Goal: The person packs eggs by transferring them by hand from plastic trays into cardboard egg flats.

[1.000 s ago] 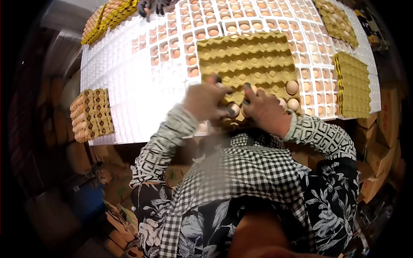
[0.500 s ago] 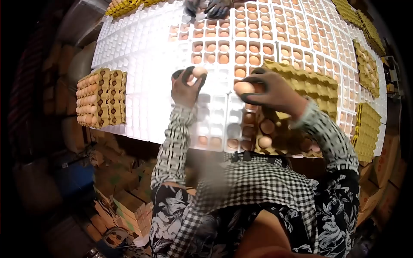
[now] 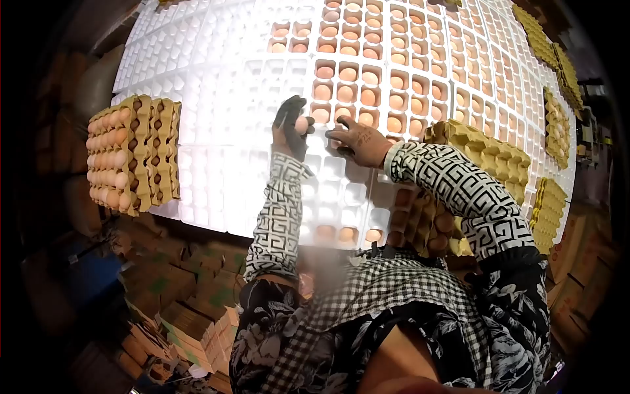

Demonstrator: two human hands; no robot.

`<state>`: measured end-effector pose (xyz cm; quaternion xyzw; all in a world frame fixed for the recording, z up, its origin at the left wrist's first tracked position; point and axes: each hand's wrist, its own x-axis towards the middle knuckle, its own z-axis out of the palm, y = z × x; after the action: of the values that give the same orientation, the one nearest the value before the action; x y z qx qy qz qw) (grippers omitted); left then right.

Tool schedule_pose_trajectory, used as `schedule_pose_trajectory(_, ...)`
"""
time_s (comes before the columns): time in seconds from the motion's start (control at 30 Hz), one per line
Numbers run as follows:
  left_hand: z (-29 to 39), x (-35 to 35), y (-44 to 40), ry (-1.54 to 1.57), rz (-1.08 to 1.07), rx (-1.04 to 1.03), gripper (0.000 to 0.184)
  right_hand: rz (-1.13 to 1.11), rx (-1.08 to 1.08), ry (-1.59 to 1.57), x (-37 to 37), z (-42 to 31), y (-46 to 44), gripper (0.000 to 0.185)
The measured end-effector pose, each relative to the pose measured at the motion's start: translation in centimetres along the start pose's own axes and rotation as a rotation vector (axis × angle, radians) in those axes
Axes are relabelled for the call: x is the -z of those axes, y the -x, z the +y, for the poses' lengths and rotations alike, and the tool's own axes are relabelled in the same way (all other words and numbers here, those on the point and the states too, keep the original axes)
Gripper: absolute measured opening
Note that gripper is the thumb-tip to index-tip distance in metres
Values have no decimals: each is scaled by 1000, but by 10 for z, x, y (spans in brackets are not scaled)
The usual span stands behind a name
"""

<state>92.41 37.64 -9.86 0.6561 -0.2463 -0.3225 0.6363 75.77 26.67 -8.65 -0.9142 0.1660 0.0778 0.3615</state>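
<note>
My left hand point(image 3: 289, 128), in a dark glove with bare-looking lower palm, has its fingers curled round a brown egg point(image 3: 301, 125) above the white foam tray point(image 3: 326, 165). Beside it on the right, my right hand point(image 3: 362, 143) reaches down over the same tray. Its thumb and fingers close round another egg point(image 3: 335, 142), partly hidden by them, at a cell in the tray. Filled cells with brown eggs point(image 3: 346, 94) lie just beyond both hands. A few eggs point(image 3: 348, 234) also sit in the tray's near row.
A yellowish pulp egg carton stack point(image 3: 489, 154) stands right of my right forearm, and another pulp tray holding eggs point(image 3: 441, 223) is below it. At the left stands a stack of egg-filled cartons point(image 3: 131, 154). More cartons point(image 3: 548, 213) line the table's right side. Cardboard boxes point(image 3: 164, 282) lie below.
My right hand has carried its egg left, from near the pulp cartons to the white tray. My left hand still holds an egg. Another person's gloved hands have left the view at the top.
</note>
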Motion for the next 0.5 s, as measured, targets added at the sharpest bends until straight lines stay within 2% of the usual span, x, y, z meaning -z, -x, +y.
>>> schedule_pose_trajectory(0.03,-2,-2,5,-49,119,-83,27,9,8,104,2,0,1,34)
schedule_pose_trajectory(0.1,-4,-14,16,-19,286,204,30,21,24,305,1,-1,7,30)
schedule_pose_trajectory(0.13,-24,-17,13,-445,309,-408,33,54,22,338,-4,-2,16,29)
schedule_pose_trajectory(0.17,-42,-18,17,-767,224,-436,38,35,1,373,-5,1,20,32)
schedule_pose_trajectory(0.23,-57,-23,19,-1114,10,-542,42,-4,-44,446,8,-10,34,37)
schedule_pose_trajectory(0.27,-64,-26,22,-1159,-33,-503,44,-12,-106,364,23,-13,37,43)
schedule_pose_trajectory(0.3,-60,-25,24,-1177,-28,-484,46,95,-91,339,47,-18,48,44)
schedule_pose_trajectory(0.33,-54,-25,26,-1118,20,-464,43,128,-130,58,92,-30,67,41)
schedule_pose_trajectory(0.37,-46,-26,29,-1054,59,-444,40,359,-88,-191,120,-25,95,38)
schedule_pose_trajectory(0.4,-36,-29,31,-776,44,-448,38,517,-178,-468,150,-24,137,40)
schedule_pose_trajectory(0.43,-22,-41,36,-490,12,-436,35,732,57,-405,173,12,177,40)
schedule_pose_trajectory(0.5,58,-82,76,-493,-178,-501,30,887,13,-446,203,32,268,36)
